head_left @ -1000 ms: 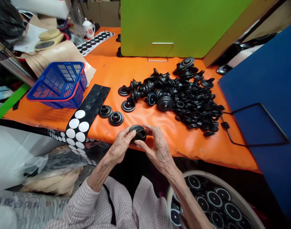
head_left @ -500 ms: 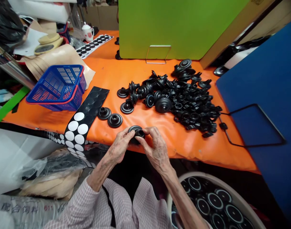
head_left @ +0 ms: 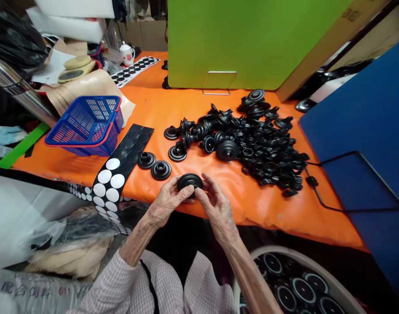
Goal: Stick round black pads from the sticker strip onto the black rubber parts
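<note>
Over the table's front edge, my left hand (head_left: 165,203) pinches a round black ridged plastic disc (head_left: 189,179), its thumb pressed on the near side. On the other side my right hand (head_left: 218,208) grips the same disc, thumb and fingers curled at its rim. The disc is tilted with its stepped rings facing up and away; its underside is hidden. Two similar black discs with raised hubs, one disc (head_left: 161,170) and another disc (head_left: 146,160), lie left of my hands. Beyond them stretches a black strip (head_left: 134,141) of round stickers, partly white, draping over the edge.
A pile of black plastic nuts (head_left: 267,152) and discs covers the right of the orange table (head_left: 147,102). A blue basket (head_left: 84,139) stands left. A green board (head_left: 245,43) and a blue board (head_left: 359,126) rise behind and right. A tub (head_left: 284,248) of discs sits below right.
The disc has turned in my fingers: its hub opening faced me before, and now the ringed face shows. The whole view has shifted slightly; the loose parts lie as before.
</note>
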Tool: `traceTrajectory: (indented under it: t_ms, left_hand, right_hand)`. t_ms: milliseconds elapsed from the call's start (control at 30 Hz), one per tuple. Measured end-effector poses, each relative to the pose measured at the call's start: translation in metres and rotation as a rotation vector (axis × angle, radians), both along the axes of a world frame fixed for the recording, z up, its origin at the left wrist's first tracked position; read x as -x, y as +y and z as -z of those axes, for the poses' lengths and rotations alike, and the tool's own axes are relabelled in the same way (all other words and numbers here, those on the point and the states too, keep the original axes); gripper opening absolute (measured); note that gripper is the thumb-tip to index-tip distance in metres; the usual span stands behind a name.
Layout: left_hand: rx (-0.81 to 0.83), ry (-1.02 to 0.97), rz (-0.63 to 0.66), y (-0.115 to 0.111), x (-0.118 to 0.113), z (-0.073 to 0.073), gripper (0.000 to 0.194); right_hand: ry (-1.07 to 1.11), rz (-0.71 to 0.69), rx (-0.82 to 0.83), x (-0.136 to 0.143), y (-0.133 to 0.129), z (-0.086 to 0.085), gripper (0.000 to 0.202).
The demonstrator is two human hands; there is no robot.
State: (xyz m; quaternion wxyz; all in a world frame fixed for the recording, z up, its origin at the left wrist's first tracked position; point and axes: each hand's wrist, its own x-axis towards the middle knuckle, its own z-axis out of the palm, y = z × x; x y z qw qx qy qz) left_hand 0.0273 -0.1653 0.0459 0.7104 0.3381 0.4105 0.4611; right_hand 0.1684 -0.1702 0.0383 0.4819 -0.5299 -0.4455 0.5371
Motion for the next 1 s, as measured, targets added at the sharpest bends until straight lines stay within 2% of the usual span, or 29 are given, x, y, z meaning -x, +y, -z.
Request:
traceTrajectory:
  t_ms: [200, 300, 433, 533, 667, 733, 867, 933, 1000]
  left_hand:
    - [-0.113, 0.039, -0.039, -0.005, 0.000, 0.001, 0.036]
    - [-0.083, 0.038, -0.062, -0.006, 0.000, 0.002, 0.037]
    - [0.006, -0.032, -0.009, -0.004, 0.002, 0.005, 0.038]
    - [0.015, 0.013, -0.003, -0.002, 0.004, 0.008, 0.039]
    - [0.030, 0.073, -0.008, -0.002, 0.004, 0.008, 0.044]
    - [0.036, 0.073, -0.011, -0.002, 0.002, 0.008, 0.045]
    - [0.033, 0.061, -0.043, -0.002, -0.003, 0.009, 0.041]
    - [0.031, 0.075, -0.060, -0.002, -0.004, 0.010, 0.040]
    - [0.037, 0.097, -0.056, -0.003, -0.004, 0.010, 0.041]
  right_hand:
    - [0.027, -0.049, -0.021, 0.003, -0.003, -0.004, 0.038]
    - [0.010, -0.036, -0.019, 0.005, -0.003, -0.001, 0.037]
    - [-0.093, -0.034, -0.048, 0.001, -0.003, 0.005, 0.037]
    - [-0.347, -0.062, -0.221, -0.010, -0.004, 0.001, 0.042]
    - [-0.625, -0.267, -0.526, -0.021, -0.003, -0.009, 0.039]
    - [-0.693, -0.303, -0.624, -0.021, 0.000, -0.008, 0.032]
    - [-0.761, -0.155, -0.722, -0.011, 0.003, 0.003, 0.018]
    - [-0.767, -0.068, -0.690, -0.007, 0.002, 0.008, 0.016]
    - [-0.734, -0.058, -0.632, -0.006, 0.001, 0.008, 0.020]
